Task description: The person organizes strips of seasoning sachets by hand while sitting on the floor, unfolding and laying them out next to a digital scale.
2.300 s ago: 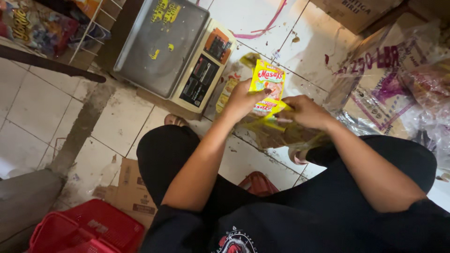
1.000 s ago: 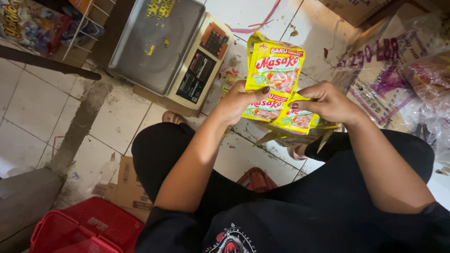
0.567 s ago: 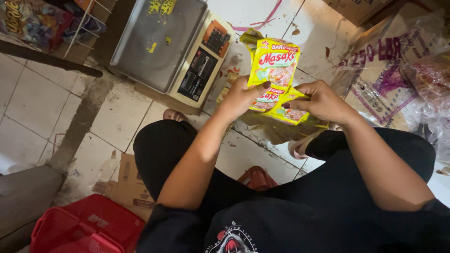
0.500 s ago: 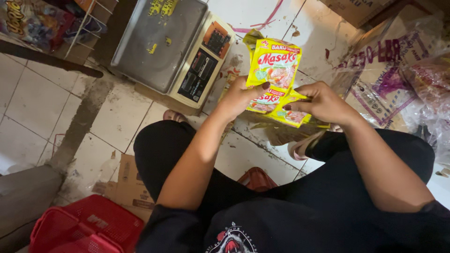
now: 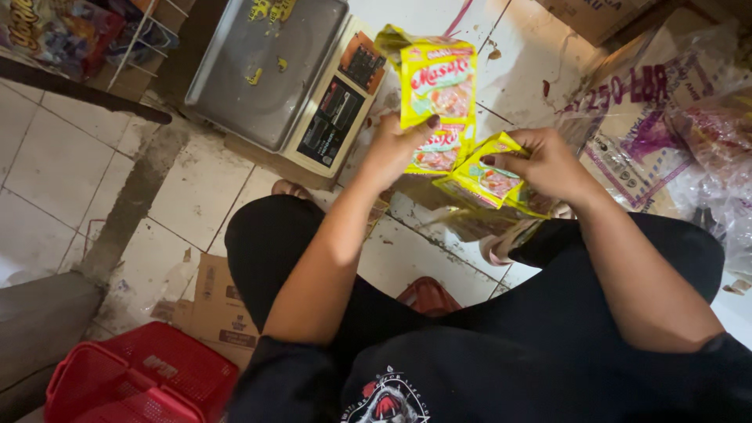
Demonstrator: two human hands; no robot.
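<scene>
left hand (image 5: 395,149): fingers closed on the yellow sachet strip (image 5: 437,98), held upright above the lap | right hand (image 5: 544,160): fingers pinching the lower sachets (image 5: 486,176), folded toward the body | progress: strip seems partly folded, top sachets not yet folded | nearby: scale (image 5: 270,66) on tiled floor (image 5: 55,157), red basket (image 5: 141,380) lower left

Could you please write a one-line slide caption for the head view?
Seated person's left hand and right hand hold yellow sachets above a digital scale.
</scene>
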